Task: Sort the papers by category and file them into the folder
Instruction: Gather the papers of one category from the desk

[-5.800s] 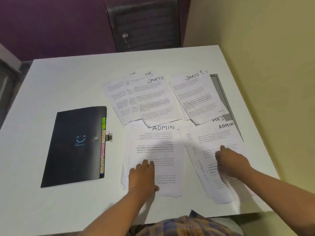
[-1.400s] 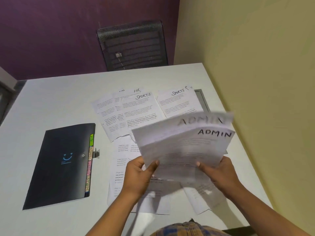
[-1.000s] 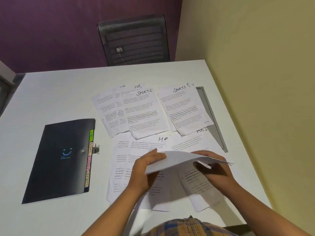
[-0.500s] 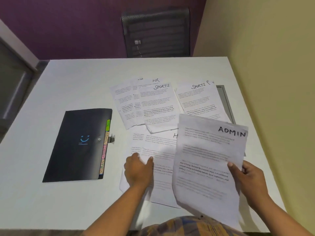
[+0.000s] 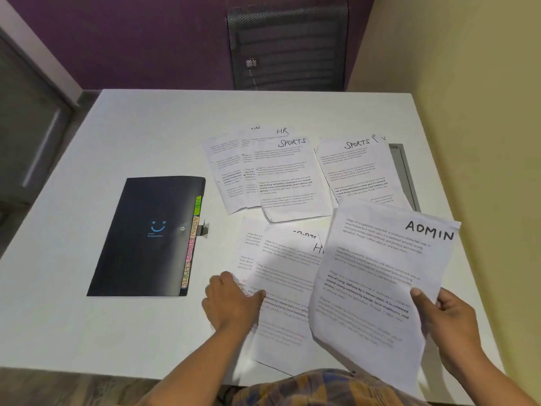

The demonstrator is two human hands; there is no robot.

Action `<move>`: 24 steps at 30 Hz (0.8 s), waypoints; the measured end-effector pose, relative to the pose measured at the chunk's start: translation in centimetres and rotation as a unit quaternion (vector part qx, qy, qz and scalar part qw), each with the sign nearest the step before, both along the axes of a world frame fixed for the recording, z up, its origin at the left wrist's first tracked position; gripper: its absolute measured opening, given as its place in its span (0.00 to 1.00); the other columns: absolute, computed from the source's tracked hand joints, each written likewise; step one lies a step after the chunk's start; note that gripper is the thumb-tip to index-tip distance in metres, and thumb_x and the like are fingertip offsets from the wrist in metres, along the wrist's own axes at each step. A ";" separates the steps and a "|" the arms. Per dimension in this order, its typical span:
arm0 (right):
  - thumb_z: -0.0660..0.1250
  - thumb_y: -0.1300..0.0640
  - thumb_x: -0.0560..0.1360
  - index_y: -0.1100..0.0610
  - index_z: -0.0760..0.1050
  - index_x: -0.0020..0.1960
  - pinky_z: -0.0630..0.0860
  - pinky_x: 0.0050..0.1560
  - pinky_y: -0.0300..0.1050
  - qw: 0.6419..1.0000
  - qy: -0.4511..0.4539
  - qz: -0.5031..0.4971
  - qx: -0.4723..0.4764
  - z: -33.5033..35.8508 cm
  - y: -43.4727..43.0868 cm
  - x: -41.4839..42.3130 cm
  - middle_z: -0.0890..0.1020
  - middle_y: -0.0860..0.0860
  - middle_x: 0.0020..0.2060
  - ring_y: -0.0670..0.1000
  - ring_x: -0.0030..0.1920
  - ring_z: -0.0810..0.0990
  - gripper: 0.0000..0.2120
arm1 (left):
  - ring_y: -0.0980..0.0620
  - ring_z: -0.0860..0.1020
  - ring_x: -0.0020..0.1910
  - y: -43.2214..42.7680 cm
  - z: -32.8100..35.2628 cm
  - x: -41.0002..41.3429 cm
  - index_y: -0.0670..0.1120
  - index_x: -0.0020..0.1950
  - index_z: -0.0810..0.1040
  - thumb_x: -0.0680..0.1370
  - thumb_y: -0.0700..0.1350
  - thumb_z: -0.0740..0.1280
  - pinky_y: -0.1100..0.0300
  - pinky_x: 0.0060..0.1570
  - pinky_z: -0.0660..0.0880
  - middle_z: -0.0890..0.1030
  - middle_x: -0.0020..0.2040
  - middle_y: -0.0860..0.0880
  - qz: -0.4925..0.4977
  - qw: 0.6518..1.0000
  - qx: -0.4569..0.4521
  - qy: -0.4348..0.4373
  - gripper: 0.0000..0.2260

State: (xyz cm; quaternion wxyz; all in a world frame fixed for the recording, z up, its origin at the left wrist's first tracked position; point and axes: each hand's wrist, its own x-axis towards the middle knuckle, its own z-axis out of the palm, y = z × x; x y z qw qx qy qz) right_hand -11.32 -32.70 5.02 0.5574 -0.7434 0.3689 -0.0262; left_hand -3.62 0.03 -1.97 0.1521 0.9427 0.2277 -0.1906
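Note:
My right hand (image 5: 450, 320) holds up the ADMIN papers (image 5: 377, 276) above the table's near right side. My left hand (image 5: 231, 303) lies flat on a loose pile of papers (image 5: 281, 276) at the near centre, one marked with a partly hidden H. Farther back lie a fanned pile topped by a SPORTS sheet (image 5: 287, 180) with an HR sheet under it, and a second SPORTS pile (image 5: 360, 171). The black folder (image 5: 146, 238) with coloured index tabs on its right edge lies closed to the left.
The white table (image 5: 117, 136) meets a yellow wall (image 5: 483, 112) on the right. A grey flat item (image 5: 405, 171) lies under the right papers. A black mesh chair (image 5: 287, 45) stands behind the far edge.
The ADMIN sheets were lifted off the table with both hands, then passed to my right hand alone. My left hand went back down onto the near pile.

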 end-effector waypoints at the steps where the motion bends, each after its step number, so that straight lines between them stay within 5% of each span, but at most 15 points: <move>1: 0.69 0.59 0.78 0.60 0.83 0.49 0.67 0.35 0.44 1.000 0.000 0.002 0.002 -0.1 0.1 0.0 0.77 0.60 0.26 0.54 0.29 0.72 0.05 | 0.47 0.71 0.63 0.2 0.0 0.1 0.48 0.63 0.68 0.63 0.68 0.74 0.51 0.59 0.70 0.71 0.62 0.47 0.006 1.000 0.020 -0.007 0.37; 5: 0.69 0.60 0.77 0.58 0.82 0.45 0.68 0.35 0.45 1.000 0.001 0.004 -0.002 -0.3 0.2 0.0 0.79 0.58 0.24 0.54 0.30 0.74 0.05 | 0.44 0.75 0.60 0.6 0.0 0.9 0.46 0.61 0.65 0.59 0.63 0.80 0.50 0.57 0.72 0.74 0.59 0.46 0.077 0.996 -0.014 0.048 0.41; 10: 0.69 0.60 0.77 0.61 0.81 0.42 0.64 0.35 0.45 1.000 0.002 0.012 -0.015 -0.2 0.4 0.2 0.72 0.58 0.22 0.54 0.28 0.70 0.07 | 0.52 0.81 0.39 1.4 0.1 1.1 0.49 0.51 0.78 0.70 0.55 0.76 0.59 0.39 0.77 0.81 0.41 0.53 0.118 0.969 -0.205 0.066 0.16; 13: 0.69 0.60 0.78 0.61 0.81 0.42 0.65 0.36 0.45 1.000 -0.005 0.011 -0.009 -0.4 0.5 0.3 0.73 0.63 0.23 0.54 0.28 0.71 0.07 | 0.56 0.80 0.34 1.8 0.1 0.6 0.48 0.44 0.81 0.74 0.46 0.73 0.63 0.30 0.73 0.82 0.38 0.53 0.106 0.964 -0.240 0.053 0.03; 20: 0.69 0.60 0.77 0.61 0.81 0.43 0.65 0.37 0.46 1.000 -0.005 0.008 0.001 -0.4 0.4 0.1 0.73 0.64 0.25 0.54 0.28 0.71 0.07 | 0.51 0.81 0.38 2.0 0.3 -0.5 0.46 0.44 0.79 0.75 0.38 0.70 0.62 0.32 0.75 0.84 0.44 0.47 0.211 0.932 -0.294 -0.020 0.04; 24: 0.69 0.60 0.78 0.60 0.82 0.47 0.65 0.37 0.46 1.000 0.000 0.004 0.014 -0.2 0.4 0.3 0.75 0.61 0.27 0.54 0.29 0.70 0.04 | 0.49 0.77 0.54 1.7 1.4 -0.5 0.46 0.63 0.74 0.74 0.41 0.74 0.59 0.49 0.74 0.77 0.59 0.49 0.173 0.949 -0.231 -0.124 0.19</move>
